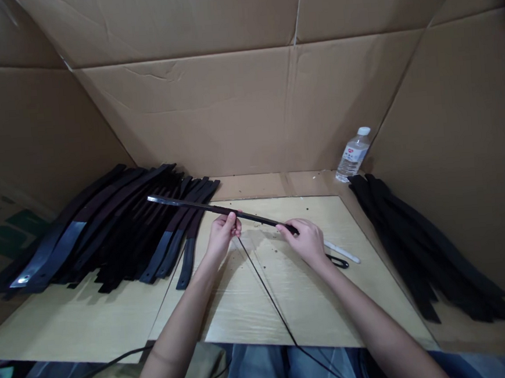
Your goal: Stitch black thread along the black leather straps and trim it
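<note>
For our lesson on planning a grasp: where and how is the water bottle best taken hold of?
Probably around the bottle's labelled middle, coming from the left. Its rounded body is cap up near the cardboard wall, with black strips crowding its right front, so the left side looks freer.

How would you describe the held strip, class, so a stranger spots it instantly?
Find the pale board inside the cardboard walls. Above it, the left hand and right hand hold one dark strip; its neighbours lie heaped on either side.

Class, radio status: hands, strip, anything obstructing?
Left hand, right hand: both gripping black strip. Strip held above pale board. Thin cord below, possibly in the way.
</note>
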`<action>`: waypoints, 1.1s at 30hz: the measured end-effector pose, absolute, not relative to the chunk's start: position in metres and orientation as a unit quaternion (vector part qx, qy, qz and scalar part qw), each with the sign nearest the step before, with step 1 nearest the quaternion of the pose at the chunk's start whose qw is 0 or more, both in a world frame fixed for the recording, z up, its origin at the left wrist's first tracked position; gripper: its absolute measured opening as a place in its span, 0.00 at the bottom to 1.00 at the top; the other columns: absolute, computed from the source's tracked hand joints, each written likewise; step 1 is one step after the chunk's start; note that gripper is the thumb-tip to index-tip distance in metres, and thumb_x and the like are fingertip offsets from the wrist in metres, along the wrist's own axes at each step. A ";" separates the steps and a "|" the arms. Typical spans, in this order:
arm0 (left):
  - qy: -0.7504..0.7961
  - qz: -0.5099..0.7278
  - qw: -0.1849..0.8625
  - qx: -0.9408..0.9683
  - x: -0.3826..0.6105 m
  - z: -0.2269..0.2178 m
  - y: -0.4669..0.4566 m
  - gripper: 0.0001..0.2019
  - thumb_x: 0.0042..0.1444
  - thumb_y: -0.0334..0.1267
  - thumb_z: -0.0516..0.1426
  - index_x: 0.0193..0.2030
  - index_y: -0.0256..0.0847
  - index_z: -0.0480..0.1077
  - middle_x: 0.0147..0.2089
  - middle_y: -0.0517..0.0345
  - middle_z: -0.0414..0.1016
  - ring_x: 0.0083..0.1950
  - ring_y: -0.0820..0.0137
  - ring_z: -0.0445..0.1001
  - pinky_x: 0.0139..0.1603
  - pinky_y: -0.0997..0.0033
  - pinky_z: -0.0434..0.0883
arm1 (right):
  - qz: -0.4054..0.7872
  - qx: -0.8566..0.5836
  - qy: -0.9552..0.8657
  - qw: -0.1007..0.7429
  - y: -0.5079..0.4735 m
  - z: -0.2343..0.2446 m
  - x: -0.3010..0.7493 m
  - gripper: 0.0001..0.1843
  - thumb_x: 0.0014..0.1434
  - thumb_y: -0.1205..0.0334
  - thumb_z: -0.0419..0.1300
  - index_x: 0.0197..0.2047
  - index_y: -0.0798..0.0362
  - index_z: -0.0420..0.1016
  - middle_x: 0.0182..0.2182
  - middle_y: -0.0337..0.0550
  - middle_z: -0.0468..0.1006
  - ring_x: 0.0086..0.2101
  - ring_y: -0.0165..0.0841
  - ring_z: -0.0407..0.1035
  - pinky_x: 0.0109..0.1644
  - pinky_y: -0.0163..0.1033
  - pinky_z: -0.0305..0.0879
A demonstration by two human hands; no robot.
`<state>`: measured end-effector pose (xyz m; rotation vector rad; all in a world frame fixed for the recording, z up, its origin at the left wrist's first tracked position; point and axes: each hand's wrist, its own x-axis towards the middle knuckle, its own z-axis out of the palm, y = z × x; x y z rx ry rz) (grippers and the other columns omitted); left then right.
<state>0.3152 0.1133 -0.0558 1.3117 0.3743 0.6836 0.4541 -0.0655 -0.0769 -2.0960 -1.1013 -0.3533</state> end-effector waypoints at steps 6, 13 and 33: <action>0.185 0.321 0.677 0.635 0.316 -0.054 0.112 0.25 0.53 0.57 0.54 0.20 0.36 0.62 0.16 0.60 0.61 0.18 0.79 0.57 0.21 0.76 0.52 | -0.129 -0.812 -0.428 0.375 -0.064 -0.077 0.452 0.19 0.60 0.45 0.55 0.31 0.51 0.77 0.31 0.39 0.78 0.35 0.32 0.71 0.38 0.35 0.59; 0.217 0.329 0.669 0.630 0.316 -0.059 0.113 0.23 0.53 0.58 0.54 0.27 0.36 0.65 0.18 0.60 0.64 0.18 0.78 0.59 0.19 0.77 0.55 | -0.123 -0.815 -0.428 0.372 -0.063 -0.078 0.451 0.20 0.60 0.45 0.54 0.31 0.51 0.77 0.30 0.39 0.78 0.34 0.32 0.71 0.37 0.35 0.59; 0.220 0.294 0.763 0.532 0.318 -0.061 0.105 0.20 0.51 0.51 0.60 0.30 0.32 0.69 0.19 0.62 0.62 0.19 0.81 0.57 0.20 0.79 0.53 | -0.166 -0.822 -0.413 0.355 -0.063 -0.080 0.457 0.19 0.57 0.44 0.58 0.36 0.53 0.75 0.34 0.42 0.76 0.38 0.36 0.68 0.41 0.38 0.58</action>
